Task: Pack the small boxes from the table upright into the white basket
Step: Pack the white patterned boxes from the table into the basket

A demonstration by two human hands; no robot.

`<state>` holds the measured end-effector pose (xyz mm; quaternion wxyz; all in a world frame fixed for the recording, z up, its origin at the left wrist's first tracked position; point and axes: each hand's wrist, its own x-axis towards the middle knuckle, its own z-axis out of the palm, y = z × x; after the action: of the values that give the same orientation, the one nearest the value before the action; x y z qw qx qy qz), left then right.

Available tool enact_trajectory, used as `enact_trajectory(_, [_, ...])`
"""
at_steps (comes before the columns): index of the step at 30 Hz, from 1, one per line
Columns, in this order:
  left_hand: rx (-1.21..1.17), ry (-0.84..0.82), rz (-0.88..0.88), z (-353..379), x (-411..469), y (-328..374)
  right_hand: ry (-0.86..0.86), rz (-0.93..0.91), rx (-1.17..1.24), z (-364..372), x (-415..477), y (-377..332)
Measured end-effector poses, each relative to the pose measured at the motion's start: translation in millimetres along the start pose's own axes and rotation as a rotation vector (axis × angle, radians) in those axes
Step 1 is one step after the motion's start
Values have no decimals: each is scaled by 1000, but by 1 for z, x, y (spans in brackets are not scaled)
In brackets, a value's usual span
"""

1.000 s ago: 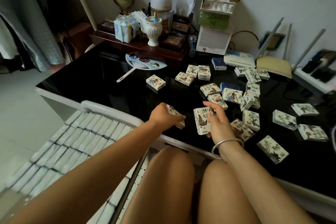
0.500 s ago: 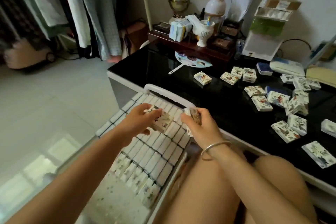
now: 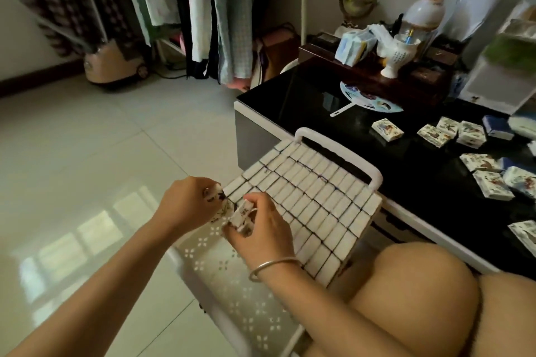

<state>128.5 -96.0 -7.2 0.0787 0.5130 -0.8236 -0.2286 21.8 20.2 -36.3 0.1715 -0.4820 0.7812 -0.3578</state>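
Glossy pale floor tiles [image 3: 87, 153] reflect a window beside the worktop [image 3: 420, 182], a black glass slab edged in white. Beside its near edge sits the white basket [image 3: 220, 266], perforated plastic with flower-shaped cutouts, largely filled with tight rows of upright boxes [image 3: 313, 200] (only their plain white ends show). Loose boxes [image 3: 387, 130] lie flat on the glass. Above the basket's bare end, the left hand [image 3: 185, 206] grips a printed box [image 3: 219, 206] and the right hand [image 3: 261, 232] curls round a second box [image 3: 242, 216].

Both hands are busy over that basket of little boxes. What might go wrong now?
1. The left hand and right hand hold the left box and right box close together; a bump could drop either.
2. The packed boxes border a bare part of the white basket, so the end row could topple into that gap.
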Motion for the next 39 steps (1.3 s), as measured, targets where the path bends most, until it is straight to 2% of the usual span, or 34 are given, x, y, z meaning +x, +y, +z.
enact_trajectory(3, [-3, -35, -50, 12, -1, -1, 194, -142, -320, 29, 4, 9])
enact_trajectory(6, [3, -116, -47, 21, 0, 3, 252, -90, -472, 43, 11, 19])
enact_trajectory(10, [-165, -267, -87, 28, 9, -1, 225, -46, -497, 48, 14, 26])
enact_trajectory(14, [-447, -400, -246, 33, 17, -12, 178, 13, -505, 47, 13, 28])
enact_trajectory(19, [-514, -490, -318, 34, 19, -10, 164, 11, -556, 50, 15, 31])
enact_trajectory(23, [-539, -477, -349, 35, 21, -11, 122, 14, -540, 47, 14, 32])
enact_trajectory(27, [-318, -389, -232, 35, 19, -12, -5, -23, -397, 33, 14, 35])
enact_trajectory(29, [-81, -317, -119, 31, 15, -9, 10, -58, -315, 20, 15, 34])
enact_trajectory(31, [90, -168, -9, 26, 9, -3, 33, -95, -241, 3, 19, 35])
enact_trajectory(33, [50, -5, 88, 23, 2, 6, 31, -126, -227, -19, 24, 40])
enact_trajectory(35, [-78, 69, 185, 22, -2, 20, 77, -140, -221, -41, 31, 49])
enact_trajectory(39, [-332, -44, 312, 44, 3, 74, 171, -92, -157, -89, 48, 80])
